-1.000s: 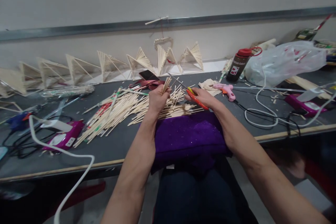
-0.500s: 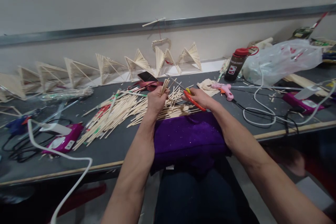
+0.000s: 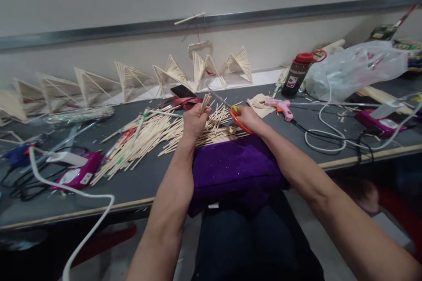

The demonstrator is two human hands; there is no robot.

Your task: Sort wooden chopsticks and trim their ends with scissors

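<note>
My left hand (image 3: 194, 120) is closed around a small bunch of thin wooden sticks (image 3: 205, 102) that poke up out of the fist. In my right hand (image 3: 248, 118) is a pair of scissors (image 3: 236, 119) with orange and yellow handles; the blades point up and left, close to the tips of the held sticks. Whether the blades touch a stick, I cannot tell. Under and beside both hands lies a loose pile of wooden sticks (image 3: 141, 145). A purple cloth (image 3: 231, 167) hangs over the table's front edge below my wrists.
Fan-shaped stick models (image 3: 171, 72) line the wall. To the right are a pink glue gun (image 3: 280, 106), a dark bottle with a red lid (image 3: 296, 74), a plastic bag (image 3: 356, 68) and a white cable (image 3: 318, 118). At left sits a magenta power strip (image 3: 81, 171).
The camera view has tilted slightly, so the scene sits a little higher. My hands keep nearly the same places, still holding the sticks and the scissors.
</note>
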